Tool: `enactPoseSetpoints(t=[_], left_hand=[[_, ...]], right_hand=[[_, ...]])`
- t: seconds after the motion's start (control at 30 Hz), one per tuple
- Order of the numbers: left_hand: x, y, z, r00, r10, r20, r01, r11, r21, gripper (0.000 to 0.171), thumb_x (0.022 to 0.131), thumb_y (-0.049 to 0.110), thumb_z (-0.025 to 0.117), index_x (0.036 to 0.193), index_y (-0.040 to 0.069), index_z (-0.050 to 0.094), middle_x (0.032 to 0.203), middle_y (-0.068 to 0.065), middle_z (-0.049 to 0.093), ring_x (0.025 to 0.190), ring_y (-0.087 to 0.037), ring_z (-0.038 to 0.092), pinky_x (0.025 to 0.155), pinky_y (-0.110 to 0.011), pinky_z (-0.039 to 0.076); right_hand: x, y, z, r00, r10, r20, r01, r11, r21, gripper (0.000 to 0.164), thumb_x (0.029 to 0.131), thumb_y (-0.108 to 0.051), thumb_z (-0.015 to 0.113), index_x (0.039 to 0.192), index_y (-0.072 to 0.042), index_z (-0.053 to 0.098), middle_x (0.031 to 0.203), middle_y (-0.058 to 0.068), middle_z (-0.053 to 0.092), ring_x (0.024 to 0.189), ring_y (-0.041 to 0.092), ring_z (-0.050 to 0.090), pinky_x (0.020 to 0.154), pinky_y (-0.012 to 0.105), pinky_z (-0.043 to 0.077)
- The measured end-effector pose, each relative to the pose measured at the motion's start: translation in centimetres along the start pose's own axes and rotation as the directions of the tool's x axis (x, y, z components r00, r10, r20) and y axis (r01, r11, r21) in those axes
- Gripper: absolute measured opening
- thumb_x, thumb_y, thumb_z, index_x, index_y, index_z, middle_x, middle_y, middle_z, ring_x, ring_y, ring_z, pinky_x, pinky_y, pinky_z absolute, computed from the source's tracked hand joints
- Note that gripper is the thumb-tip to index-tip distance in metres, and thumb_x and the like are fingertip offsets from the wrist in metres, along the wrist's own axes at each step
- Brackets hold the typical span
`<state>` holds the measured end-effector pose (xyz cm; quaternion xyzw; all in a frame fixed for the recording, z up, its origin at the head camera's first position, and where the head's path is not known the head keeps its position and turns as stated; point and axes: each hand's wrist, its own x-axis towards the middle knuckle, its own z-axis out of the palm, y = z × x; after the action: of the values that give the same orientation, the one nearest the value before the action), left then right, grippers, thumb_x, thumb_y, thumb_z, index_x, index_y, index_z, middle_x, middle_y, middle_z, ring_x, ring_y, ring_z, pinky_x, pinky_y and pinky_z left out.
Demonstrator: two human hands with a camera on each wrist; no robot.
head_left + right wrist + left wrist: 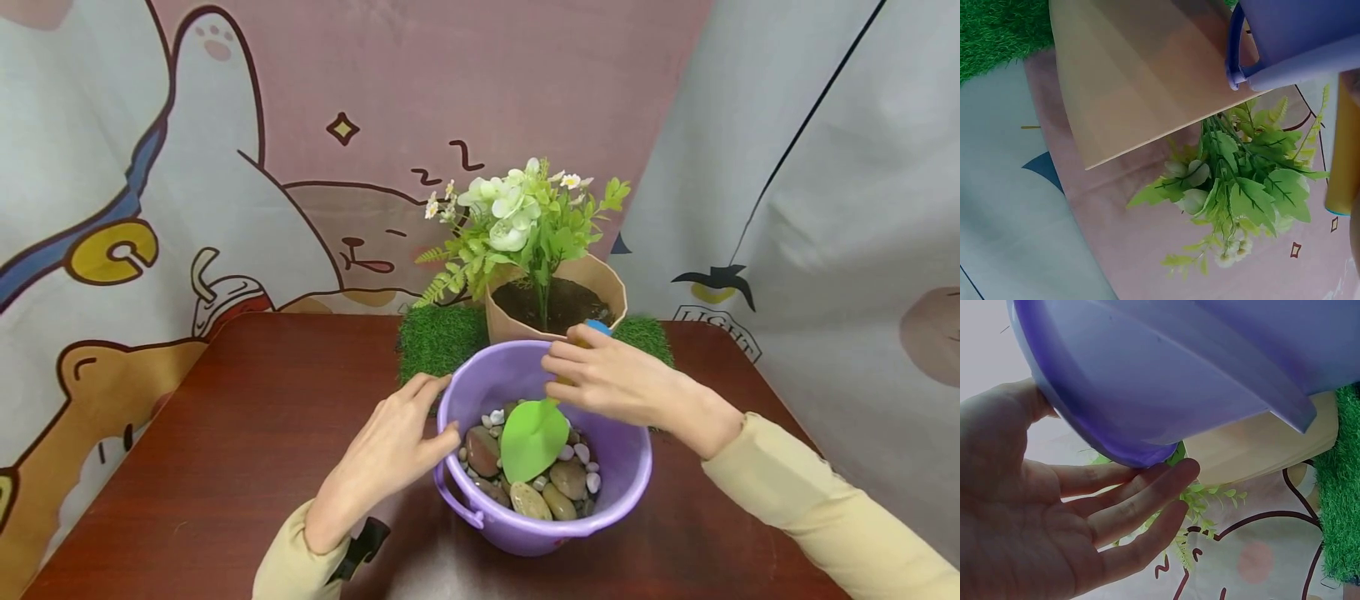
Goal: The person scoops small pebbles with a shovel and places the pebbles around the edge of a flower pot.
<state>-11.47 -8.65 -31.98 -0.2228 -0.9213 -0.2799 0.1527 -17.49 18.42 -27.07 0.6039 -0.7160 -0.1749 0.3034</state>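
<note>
A purple bucket [525, 537] stands on the table, its bottom covered with stones [567, 479] of several sizes. At its left rim my left hand [386, 442] holds on, the thumb over the edge and the fingers along the outside; the left wrist view shows this rim [1079, 434] from below. My right hand [615, 379] grips a toy shovel above the bucket's far right side. The shovel's green blade [534, 442] points down over the stones and hides some of them. Its yellow handle [1341, 156] has a blue end [597, 327]; the fingers cover most of the handle in the head view.
Behind the bucket is a beige pot [615, 292] with dark soil and artificial white flowers [513, 208]. Green turf [442, 337] lies on both sides of the pot. The brown table [300, 400] ends at a printed cloth backdrop [480, 83].
</note>
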Motion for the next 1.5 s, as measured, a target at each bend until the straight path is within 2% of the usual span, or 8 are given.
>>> enactPoseSetpoints(t=[0.17,0.27,0.43,0.63,0.83,1.07,1.27,1.5], left_hand=[[0.0,0.0,-0.1,1.0,0.006,-0.01,-0.006,1.0,0.01,0.048,0.074,0.025,0.061,0.119,0.007,0.058,0.102,-0.001,0.061,0.083,-0.015,0.062,0.073,-0.031,0.05],[0.0,0.0,-0.1,1.0,0.007,-0.011,-0.007,1.0,0.013,0.049,0.074,0.025,0.062,0.119,0.006,0.058,0.101,-0.001,0.061,0.083,-0.015,0.062,0.073,-0.031,0.05],[0.0,0.0,0.0,1.0,0.004,-0.006,-0.004,1.0,0.008,0.049,0.074,0.024,0.062,0.119,0.005,0.058,0.101,-0.002,0.062,0.082,-0.015,0.062,0.073,-0.031,0.05],[0.0,0.0,0.0,1.0,0.008,-0.01,-0.008,1.0,0.009,0.05,0.073,0.024,0.063,0.119,0.004,0.058,0.1,-0.002,0.062,0.082,-0.015,0.062,0.072,-0.031,0.05],[0.0,0.1,-0.2,1.0,-0.004,-0.001,0.004,1.0,0.003,0.048,0.074,0.024,0.062,0.119,0.007,0.058,0.101,0.0,0.061,0.081,-0.014,0.062,0.072,-0.03,0.05],[0.0,0.0,-0.4,1.0,-0.011,0.001,0.011,1.0,-0.008,0.048,0.074,0.024,0.062,0.119,0.007,0.058,0.102,-0.001,0.061,0.083,-0.016,0.062,0.073,-0.031,0.05],[0.1,0.0,-0.3,1.0,-0.013,0.008,0.013,1.0,-0.017,0.048,0.075,0.024,0.061,0.119,0.007,0.058,0.102,-0.001,0.061,0.084,-0.015,0.062,0.074,-0.032,0.05],[0.1,0.0,-0.1,1.0,-0.016,0.014,0.016,1.0,-0.018,0.048,0.075,0.024,0.061,0.119,0.007,0.058,0.102,-0.001,0.061,0.084,-0.016,0.062,0.075,-0.032,0.05]], right_hand=[[0.3,-0.6,0.3,0.998,-0.031,-0.062,0.031,1.0,0.002,0.014,0.086,-0.01,0.042,0.082,-0.015,0.054,0.087,0.001,0.054,0.083,0.019,0.048,0.079,0.034,0.035],[0.3,-0.9,0.2,0.999,-0.047,-0.028,0.047,0.999,0.008,0.01,0.085,-0.011,0.045,0.083,-0.017,0.054,0.088,-0.001,0.053,0.084,0.018,0.047,0.081,0.034,0.034],[-0.1,-0.8,0.4,1.0,-0.016,0.016,0.014,0.992,0.125,0.01,0.082,-0.01,0.051,0.082,-0.019,0.055,0.085,-0.002,0.053,0.083,0.019,0.046,0.082,0.034,0.033],[-0.1,-1.1,1.1,1.0,-0.013,0.017,0.009,0.974,0.228,0.021,0.071,-0.005,0.063,0.083,-0.021,0.057,0.083,-0.003,0.054,0.079,0.017,0.042,0.076,0.033,0.03],[-0.8,-1.3,1.9,0.998,0.027,0.051,-0.041,0.949,0.313,0.036,0.058,0.001,0.065,0.085,-0.022,0.059,0.081,-0.005,0.053,0.076,0.015,0.04,0.075,0.031,0.03],[-0.9,-1.8,2.8,0.997,0.052,0.048,-0.066,0.934,0.351,0.027,0.065,-0.003,0.065,0.084,-0.02,0.058,0.08,-0.005,0.053,0.075,0.015,0.04,0.077,0.031,0.03],[-1.1,-1.3,3.0,0.992,0.094,0.086,-0.123,0.884,0.451,0.029,0.065,-0.006,0.069,0.086,-0.024,0.061,0.083,-0.01,0.055,0.078,0.011,0.041,0.079,0.03,0.03],[-1.6,-0.3,2.8,0.99,0.113,0.081,-0.139,0.845,0.517,0.018,0.071,-0.026,0.071,0.085,-0.027,0.06,0.085,-0.012,0.055,0.082,0.008,0.044,0.082,0.03,0.031]])
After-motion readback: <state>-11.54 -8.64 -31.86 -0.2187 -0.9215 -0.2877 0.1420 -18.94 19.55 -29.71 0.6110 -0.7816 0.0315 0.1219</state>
